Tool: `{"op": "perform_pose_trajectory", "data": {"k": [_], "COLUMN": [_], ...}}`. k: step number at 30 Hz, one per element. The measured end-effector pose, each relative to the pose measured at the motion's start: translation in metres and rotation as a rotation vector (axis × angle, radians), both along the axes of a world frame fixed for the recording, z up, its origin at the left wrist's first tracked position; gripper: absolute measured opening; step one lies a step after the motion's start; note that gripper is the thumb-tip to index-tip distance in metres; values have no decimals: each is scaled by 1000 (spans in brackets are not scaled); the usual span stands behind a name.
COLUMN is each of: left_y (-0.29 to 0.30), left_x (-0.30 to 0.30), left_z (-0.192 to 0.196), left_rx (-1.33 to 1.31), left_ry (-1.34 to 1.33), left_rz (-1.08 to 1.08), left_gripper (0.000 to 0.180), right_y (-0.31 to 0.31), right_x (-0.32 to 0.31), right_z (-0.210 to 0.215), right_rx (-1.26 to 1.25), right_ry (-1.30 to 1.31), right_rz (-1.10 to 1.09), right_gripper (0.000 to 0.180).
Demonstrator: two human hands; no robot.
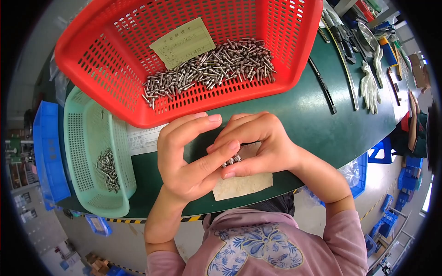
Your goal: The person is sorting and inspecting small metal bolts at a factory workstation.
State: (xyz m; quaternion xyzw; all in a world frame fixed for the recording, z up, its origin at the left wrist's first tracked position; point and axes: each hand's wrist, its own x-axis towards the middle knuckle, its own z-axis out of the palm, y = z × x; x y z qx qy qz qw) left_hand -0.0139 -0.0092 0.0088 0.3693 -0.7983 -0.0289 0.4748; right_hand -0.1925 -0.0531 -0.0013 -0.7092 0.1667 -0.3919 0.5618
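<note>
Close together over the near edge of the green table, my hands meet around several small metal pins (231,161). My right hand (269,145) is closed on them, its thumb below and its fingers curled over from above. The thumb of my left hand (184,170) reaches across to the pins and the right fingertips. Its index finger arches away from that thumb with a gap between them; its lower fingers are partly hidden. Beyond the hands, a red perforated basket (177,105) holds a heap of similar metal pins (216,66) and a yellowish card (183,42).
A pale green basket (123,172) with a smaller pile of metal pins (107,170) stands at left, beside a blue bin (48,152). Beige paper (244,186) lies beneath my hands. White gloves (369,87) and a dark strip (323,87) lie at right; another person's arm (413,119) shows beyond.
</note>
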Motion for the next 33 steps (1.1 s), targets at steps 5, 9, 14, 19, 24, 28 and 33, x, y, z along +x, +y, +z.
{"op": "perform_pose_trajectory", "data": {"k": [5, 9, 14, 19, 24, 28, 33], "left_y": [-1, 1, 2, 2, 1, 1, 1], "left_x": [3, 3, 2, 2, 2, 1, 1], "left_z": [-2, -2, -1, -1, -1, -1, -1], "left_rx": [70, 129, 154, 135, 122, 111, 109], "left_ry": [91, 108, 99, 95, 87, 87, 85], "left_rz": [-66, -52, -50, -53, -58, -57, -55], "left_gripper": [37, 38, 39, 40, 40, 40, 40], "right_y": [2, 2, 2, 1, 1, 1, 1], "right_x": [2, 0, 2, 2, 3, 3, 3], "right_z": [1, 5, 2, 0, -2, -1, -2], "right_rx": [89, 111, 107, 64, 37, 31, 31], "right_ry": [-35, 1, -17, -15, -30, -31, -29], "right_rz": [33, 31, 20, 12, 5, 3, 1], "right_gripper": [32, 33, 30, 29, 28, 28, 29]}}
